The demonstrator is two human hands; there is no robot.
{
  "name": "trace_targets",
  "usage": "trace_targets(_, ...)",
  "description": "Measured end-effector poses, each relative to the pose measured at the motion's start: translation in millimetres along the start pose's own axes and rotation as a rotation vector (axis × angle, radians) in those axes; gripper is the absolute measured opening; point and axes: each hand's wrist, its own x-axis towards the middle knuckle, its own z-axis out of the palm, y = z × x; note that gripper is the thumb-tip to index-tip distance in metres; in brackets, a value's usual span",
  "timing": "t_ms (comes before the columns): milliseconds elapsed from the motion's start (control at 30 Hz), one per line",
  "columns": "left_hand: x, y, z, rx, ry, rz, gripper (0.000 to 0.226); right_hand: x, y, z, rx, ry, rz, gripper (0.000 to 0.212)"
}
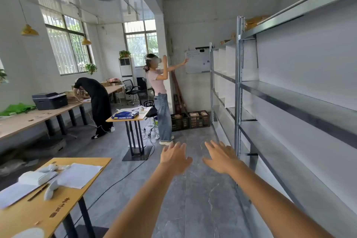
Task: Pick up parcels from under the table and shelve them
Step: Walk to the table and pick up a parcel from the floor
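Observation:
My left hand (174, 157) and my right hand (222, 157) are stretched out side by side over the grey floor, palms down, fingers spread, holding nothing. A tall metal shelf rack (289, 91) runs along the right wall, its near shelves bare. Brown parcels (255, 21) lie on its top shelf. More parcels sit in two dark crates (190, 120) on the floor at the far end of the rack. The wooden table (58, 206) stands at my lower left; what is under it is hidden.
A small stand table (128, 119) with a blue packet stands mid-room, a cable (116, 181) trailing from it across the floor. A person in a headset (160, 98) stands beside it, arms raised. Another person (96, 100) bends over the long desk at the left.

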Motion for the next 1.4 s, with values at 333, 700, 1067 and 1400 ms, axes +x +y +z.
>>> trace_targets(333,96,-32,35,-0.015,-0.053,-0.031,0.07,108,19,19,0.0,-0.03,-0.016,0.071)
trace_targets(700,278,-117,69,-0.057,-0.077,-0.073,0.068,304,16,34,-0.065,-0.063,-0.018,0.071)
trace_targets(1067,425,-215,99,0.006,-0.099,-0.189,0.063,500,-9,56,-0.073,-0.117,-0.164,0.068)
trace_targets(1400,585,-289,102,0.028,-0.083,-0.384,0.061,716,-25,67,-0.082,-0.081,-0.343,0.066)
